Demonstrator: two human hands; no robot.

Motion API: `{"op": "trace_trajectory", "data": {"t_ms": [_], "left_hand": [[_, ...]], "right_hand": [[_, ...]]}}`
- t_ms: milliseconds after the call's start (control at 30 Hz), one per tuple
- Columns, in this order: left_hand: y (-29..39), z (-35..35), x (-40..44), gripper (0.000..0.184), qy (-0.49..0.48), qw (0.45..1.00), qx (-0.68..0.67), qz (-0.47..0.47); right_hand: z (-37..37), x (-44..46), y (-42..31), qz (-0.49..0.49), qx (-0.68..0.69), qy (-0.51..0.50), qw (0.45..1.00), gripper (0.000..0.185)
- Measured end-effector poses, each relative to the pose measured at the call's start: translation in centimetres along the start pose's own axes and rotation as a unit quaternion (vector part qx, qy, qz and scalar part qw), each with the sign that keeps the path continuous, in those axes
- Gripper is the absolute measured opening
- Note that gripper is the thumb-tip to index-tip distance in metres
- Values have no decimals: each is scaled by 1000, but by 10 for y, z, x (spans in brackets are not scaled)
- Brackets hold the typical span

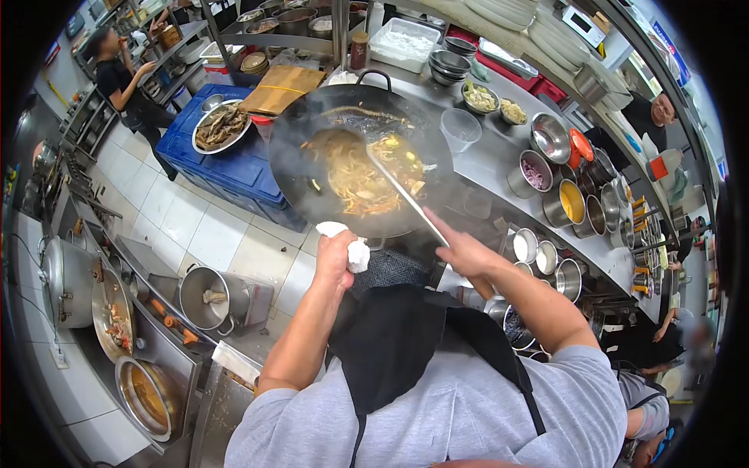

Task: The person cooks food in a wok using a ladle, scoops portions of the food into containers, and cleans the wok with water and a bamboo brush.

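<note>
A large dark wok [292,175] is in front of me, with steam rising from it. In it lies a wet mix of strips and pieces of food [363,191] in brownish liquid. My right hand [466,249] is closed round the long handle of a ladle [406,193], whose bowl end rests in the food. At the wok's near edge, my left hand [334,259] is wrapped round a white cloth [358,254]. Whether a wok handle is inside that cloth is hidden.
Left stands a blue chest [218,175] bearing a dish of browned food [222,126] and cardboard [282,88]. On the right counter are metal bowls, a clear plastic tub [461,129] and a pot of yellow liquid [572,201]. A deep pot [204,296] is lower left. Other people stand farther off.
</note>
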State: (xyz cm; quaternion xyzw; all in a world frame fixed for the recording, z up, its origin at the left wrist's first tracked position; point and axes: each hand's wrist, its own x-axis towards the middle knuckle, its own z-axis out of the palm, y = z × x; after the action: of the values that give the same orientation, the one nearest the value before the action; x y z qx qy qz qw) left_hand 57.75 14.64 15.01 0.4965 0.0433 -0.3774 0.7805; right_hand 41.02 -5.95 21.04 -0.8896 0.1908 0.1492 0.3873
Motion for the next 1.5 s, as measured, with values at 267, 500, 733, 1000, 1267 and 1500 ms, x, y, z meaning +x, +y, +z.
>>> {"op": "trace_trajectory", "data": {"t_ms": [267, 500, 733, 1000, 1267, 1500], "left_hand": [[-3, -6, 8, 4, 14, 998, -37, -39], [5, 5, 22, 9, 22, 998, -55, 10], [7, 25, 39, 15, 16, 998, -43, 46], [0, 37, 36, 10, 69, 996, -27, 43], [8, 28, 43, 8, 66, 997, -16, 36], [37, 26, 64, 7, 10, 996, -91, 15]], "right_hand": [[-92, -50, -1, 59, -200, -106, 972, 84], [-113, 23, 12, 45, -215, 107, 970, 82], [-49, 1, -47, 166, 24, -56, 984, 81], [-36, -30, -105, 228, 550, -168, 786, 73], [-38, -3, -114, 131, 830, -259, 476, 46], [-73, -2, -139, 80, 817, -218, 528, 54]]}}
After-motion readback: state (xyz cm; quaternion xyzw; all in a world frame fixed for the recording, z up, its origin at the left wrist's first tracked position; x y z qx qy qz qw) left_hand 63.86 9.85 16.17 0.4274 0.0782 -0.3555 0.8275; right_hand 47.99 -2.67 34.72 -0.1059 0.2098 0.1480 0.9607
